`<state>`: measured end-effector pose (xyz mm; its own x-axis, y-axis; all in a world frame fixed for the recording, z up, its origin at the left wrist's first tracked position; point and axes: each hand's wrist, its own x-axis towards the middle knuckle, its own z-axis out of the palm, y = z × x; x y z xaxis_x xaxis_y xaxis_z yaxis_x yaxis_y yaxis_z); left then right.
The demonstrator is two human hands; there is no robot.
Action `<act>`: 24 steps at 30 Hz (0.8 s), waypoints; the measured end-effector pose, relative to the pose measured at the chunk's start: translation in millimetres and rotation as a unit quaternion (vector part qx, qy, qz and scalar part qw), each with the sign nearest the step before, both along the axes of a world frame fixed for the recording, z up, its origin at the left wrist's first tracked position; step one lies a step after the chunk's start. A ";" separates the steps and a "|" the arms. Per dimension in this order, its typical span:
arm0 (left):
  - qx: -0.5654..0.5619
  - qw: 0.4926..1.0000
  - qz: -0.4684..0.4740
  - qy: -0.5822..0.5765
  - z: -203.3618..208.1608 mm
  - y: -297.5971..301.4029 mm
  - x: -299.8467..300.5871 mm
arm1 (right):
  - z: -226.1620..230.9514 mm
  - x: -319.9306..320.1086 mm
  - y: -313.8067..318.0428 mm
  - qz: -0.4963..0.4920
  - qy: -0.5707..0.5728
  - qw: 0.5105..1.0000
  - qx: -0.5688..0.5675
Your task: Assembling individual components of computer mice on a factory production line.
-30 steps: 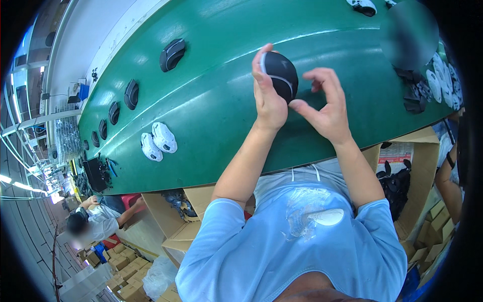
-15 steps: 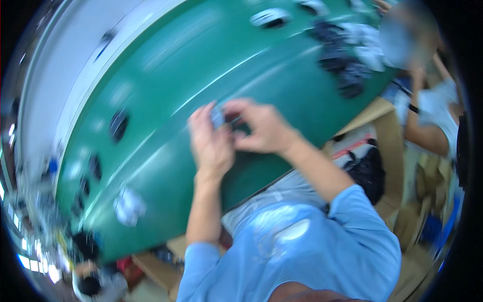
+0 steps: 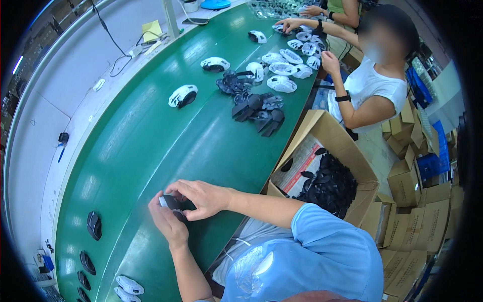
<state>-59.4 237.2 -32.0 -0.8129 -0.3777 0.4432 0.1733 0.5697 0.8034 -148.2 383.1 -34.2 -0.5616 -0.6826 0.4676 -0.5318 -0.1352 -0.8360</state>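
Note:
A small black-and-white mouse shell (image 3: 174, 202) sits between my hands above the green table. My left hand (image 3: 169, 221) is wrapped around its left side. My right hand (image 3: 205, 198) has its fingers and thumb closed on the right side. Fingers hide much of the piece. Farther off on the table lies a pile of black plastic parts (image 3: 257, 111), with several white oval shells (image 3: 282, 84) beyond it. Black mouse shells (image 3: 94, 225) stand in a row at the left, and two white shells (image 3: 129, 285) lie near the lower edge.
An open cardboard box (image 3: 366, 199) full of small black pieces stands beside the table, right of my arm. A co-worker (image 3: 375, 83) reaches over white shells at the far right, with another person (image 3: 343, 14) behind. Stacked cartons (image 3: 425, 229) fill the right side.
The view has swung and cleared of blur, bringing the co-worker, parts pile and box more fully into sight. My hands stay together on the shell, now lower and farther left in view.

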 end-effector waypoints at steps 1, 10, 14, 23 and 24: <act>0.062 0.997 -0.026 -0.028 0.5 -0.1 0.4 | -1.1 -0.7 0.3 0.002 -0.002 1.000 0.007; 0.533 0.839 -0.057 -0.091 -0.5 8.6 -4.8 | 0.8 3.3 0.6 -0.010 -0.110 0.993 -0.029; 0.266 0.957 -0.110 -0.041 -15.6 -1.7 3.1 | -3.5 5.5 0.1 -0.059 -0.010 0.997 -0.046; 0.353 0.932 -0.048 0.061 -43.6 -11.8 -1.2 | 4.8 -17.7 20.9 -0.090 -0.224 0.962 -0.128; 0.396 0.912 -0.079 0.071 -30.9 -4.7 -4.7 | 13.0 -18.1 24.4 -0.099 -0.166 0.973 -0.126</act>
<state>-64.1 232.5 -62.9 -0.8404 -0.5085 0.1875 0.3374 -0.2201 0.9153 -166.4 407.5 -21.2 -0.8194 -0.4329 0.3757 -0.2743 -0.2794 -0.9201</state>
